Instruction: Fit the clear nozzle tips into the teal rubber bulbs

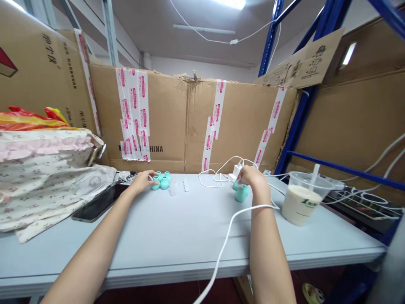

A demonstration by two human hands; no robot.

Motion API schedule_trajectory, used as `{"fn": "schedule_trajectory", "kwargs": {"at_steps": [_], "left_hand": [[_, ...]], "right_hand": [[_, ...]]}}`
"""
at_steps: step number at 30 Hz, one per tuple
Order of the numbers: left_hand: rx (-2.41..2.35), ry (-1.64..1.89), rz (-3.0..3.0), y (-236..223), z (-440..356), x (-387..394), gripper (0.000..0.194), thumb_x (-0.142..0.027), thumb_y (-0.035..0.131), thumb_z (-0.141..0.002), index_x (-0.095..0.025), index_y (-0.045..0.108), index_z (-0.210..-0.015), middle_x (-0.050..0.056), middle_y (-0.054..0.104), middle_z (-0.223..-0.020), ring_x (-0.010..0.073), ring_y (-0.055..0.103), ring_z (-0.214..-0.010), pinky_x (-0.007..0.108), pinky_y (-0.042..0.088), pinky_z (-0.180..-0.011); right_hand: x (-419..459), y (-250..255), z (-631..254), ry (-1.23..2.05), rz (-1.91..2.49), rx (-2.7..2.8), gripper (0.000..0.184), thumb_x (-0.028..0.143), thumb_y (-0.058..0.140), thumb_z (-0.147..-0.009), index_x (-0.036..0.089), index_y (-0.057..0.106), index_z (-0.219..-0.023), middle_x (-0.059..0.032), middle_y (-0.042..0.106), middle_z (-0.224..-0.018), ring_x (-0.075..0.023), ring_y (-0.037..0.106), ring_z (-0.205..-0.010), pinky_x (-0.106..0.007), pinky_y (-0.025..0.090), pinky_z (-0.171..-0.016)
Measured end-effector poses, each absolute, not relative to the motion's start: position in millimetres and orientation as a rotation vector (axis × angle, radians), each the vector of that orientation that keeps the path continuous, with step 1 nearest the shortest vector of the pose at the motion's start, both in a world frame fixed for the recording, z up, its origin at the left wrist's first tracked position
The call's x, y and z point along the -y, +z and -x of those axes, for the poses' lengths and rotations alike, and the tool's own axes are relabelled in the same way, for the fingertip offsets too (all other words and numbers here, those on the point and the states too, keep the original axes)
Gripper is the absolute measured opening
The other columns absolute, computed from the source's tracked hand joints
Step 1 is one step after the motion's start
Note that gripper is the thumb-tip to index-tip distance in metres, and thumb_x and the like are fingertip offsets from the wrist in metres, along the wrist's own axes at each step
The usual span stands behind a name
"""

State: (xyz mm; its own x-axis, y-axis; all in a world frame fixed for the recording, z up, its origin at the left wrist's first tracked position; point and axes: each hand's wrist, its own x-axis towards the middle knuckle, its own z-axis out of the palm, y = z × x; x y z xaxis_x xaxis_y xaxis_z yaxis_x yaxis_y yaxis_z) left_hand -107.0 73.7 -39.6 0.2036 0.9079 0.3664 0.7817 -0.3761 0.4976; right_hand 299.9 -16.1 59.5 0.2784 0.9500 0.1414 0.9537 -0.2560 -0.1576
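Observation:
At the left, several small teal, vase-shaped pots (163, 183) stand close together on the table. My left hand (143, 182) reaches their left side, its fingers curled around the nearest pot. Right of this cluster lie two small clear plastic pieces (186, 185), whose kind I cannot make out. Farther right, my right hand (252, 174) points downward with its fingers closed at the top of another teal pot (241, 194). One more teal piece shows partly behind those fingers, close to a white charger plug (236, 169).
A plastic cup of milky drink (300, 204) with a straw stands right of my right arm. A white cable (226, 236) crosses the table's front edge. At left lie a black phone (98, 204) and floral cloth (47, 177). Cardboard (171, 122) walls the back.

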Motion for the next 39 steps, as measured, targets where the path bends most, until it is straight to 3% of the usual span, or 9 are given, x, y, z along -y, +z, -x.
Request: {"fn": "schedule_trajectory", "kwargs": {"at_steps": [6, 10, 14, 17, 20, 29, 32, 36, 39], "left_hand": [[-1.577, 1.341, -2.239, -23, 97, -68, 0.053, -0.059, 0.050, -0.072, -0.021, 0.059, -0.107, 0.007, 0.047, -0.103, 0.0233, 0.051, -0.100, 0.040, 0.040, -0.091], [-1.095, 1.306, -2.219, 0, 56, -44, 0.057, -0.061, 0.034, -0.080, -0.021, 0.054, -0.115, 0.010, 0.047, -0.115, 0.0226, 0.052, -0.103, 0.038, 0.044, -0.088], [-0.940, 1.074, -2.456, 5, 9, -11, 0.046, -0.053, 0.052, -0.076, -0.023, 0.056, -0.109, 0.009, 0.048, -0.124, 0.0243, 0.047, -0.113, 0.036, 0.039, -0.093], [-1.087, 1.066, -2.448, -3, -5, -4, 0.033, -0.047, 0.047, -0.081, -0.019, 0.057, -0.096, 0.005, 0.062, -0.096, 0.0208, 0.058, -0.090, 0.033, 0.043, -0.081], [-1.227, 1.141, -2.407, -11, -4, -10, 0.026, -0.042, 0.042, -0.084, -0.018, 0.053, -0.085, 0.001, 0.062, -0.072, 0.0182, 0.058, -0.071, 0.029, 0.042, -0.071], [-1.202, 1.295, -2.334, -13, -11, -9, 0.018, -0.035, 0.040, -0.085, -0.019, 0.050, -0.083, -0.001, 0.061, -0.068, 0.0166, 0.057, -0.065, 0.026, 0.039, -0.066], [-1.224, 1.341, -2.317, -15, -11, -8, 0.019, -0.036, 0.041, -0.085, -0.019, 0.050, -0.081, -0.001, 0.060, -0.066, 0.0166, 0.057, -0.064, 0.026, 0.039, -0.064], [-1.266, 1.541, -2.459, -17, -10, -4, 0.020, -0.040, 0.050, -0.082, -0.020, 0.049, -0.080, 0.000, 0.059, -0.072, 0.0171, 0.056, -0.068, 0.027, 0.040, -0.064], [-1.110, 1.784, -2.571, -18, -13, 5, 0.017, -0.036, 0.054, -0.081, -0.019, 0.049, -0.078, 0.001, 0.058, -0.072, 0.0154, 0.055, -0.069, 0.026, 0.041, -0.064]], "right_hand": [[11, 65, -289, 0.374, 1.555, 1.853, 0.018, 0.028, 0.071, -0.061, 0.017, 0.070, -0.075, -0.0060, 0.069, -0.076, -0.0174, 0.063, -0.075, -0.025, 0.046, -0.065], [1, 54, -242, 0.783, 0.939, 1.753, 0.031, 0.034, 0.072, -0.059, 0.013, 0.069, -0.082, -0.0065, 0.068, -0.075, -0.0157, 0.063, -0.067, -0.026, 0.048, -0.061], [-10, 32, -190, 0.873, 0.675, 1.771, 0.026, 0.029, 0.076, -0.054, 0.015, 0.070, -0.075, -0.0026, 0.066, -0.067, -0.0127, 0.060, -0.062, -0.025, 0.047, -0.060], [-13, 19, -169, 0.744, 0.612, 1.704, 0.019, 0.029, 0.074, -0.058, 0.016, 0.070, -0.073, -0.0027, 0.066, -0.071, -0.0120, 0.059, -0.062, -0.023, 0.045, -0.057], [-11, 11, -160, 0.494, 0.639, 1.643, 0.014, 0.027, 0.070, -0.065, 0.018, 0.071, -0.076, -0.0024, 0.065, -0.072, -0.0115, 0.058, -0.063, -0.023, 0.044, -0.059], [1, 7, -162, -0.107, 0.700, 1.730, 0.015, 0.031, 0.057, -0.081, 0.024, 0.070, -0.082, -0.0033, 0.066, -0.074, -0.0121, 0.058, -0.069, -0.023, 0.040, -0.067], [1, 14, -162, 0.159, 0.695, 1.577, 0.014, 0.035, 0.063, -0.076, 0.022, 0.069, -0.075, -0.0039, 0.066, -0.073, -0.0136, 0.058, -0.068, -0.025, 0.040, -0.066], [-6, 19, -161, 1.004, 0.539, 1.373, 0.032, 0.045, 0.072, -0.061, 0.019, 0.066, -0.078, -0.0016, 0.062, -0.067, -0.0108, 0.052, -0.054, -0.022, 0.036, -0.049], [-9, 15, -161, 1.369, 0.353, 1.302, 0.041, 0.050, 0.075, -0.053, 0.017, 0.062, -0.074, 0.0024, 0.055, -0.058, -0.0062, 0.043, -0.046, -0.020, 0.032, -0.044]]}}
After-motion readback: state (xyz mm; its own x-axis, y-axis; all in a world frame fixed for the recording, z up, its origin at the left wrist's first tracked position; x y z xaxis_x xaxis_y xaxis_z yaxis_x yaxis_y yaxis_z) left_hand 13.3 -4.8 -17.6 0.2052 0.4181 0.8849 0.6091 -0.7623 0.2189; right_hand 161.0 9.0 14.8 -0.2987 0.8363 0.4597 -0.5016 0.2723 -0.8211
